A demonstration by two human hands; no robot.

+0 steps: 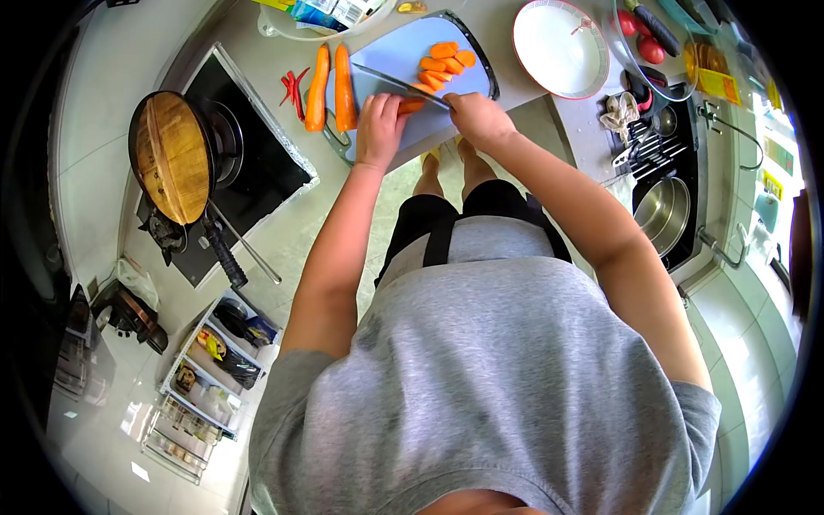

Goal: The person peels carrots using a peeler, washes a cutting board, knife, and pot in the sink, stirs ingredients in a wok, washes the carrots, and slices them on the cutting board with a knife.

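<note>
My right hand [482,118] is wrapped round the handle of a knife [399,84], whose blade reaches left across the blue cutting board [386,51]. Under the blade, my left hand [380,124] presses down on a piece of carrot [411,106] near the board's front edge; the fingers partly hide it. Several carrot slices [445,64] lie on the board beyond the knife. Two whole peeled carrots [344,90] lie side by side left of my left hand, one on the board's edge. Red chillies [294,93] are further left.
A white bowl [560,49] stands right of the board, beside a glass bowl with tomatoes [651,50]. A wok with a wooden lid [174,159] sits on the stove at left. The sink holds a metal pot [663,215].
</note>
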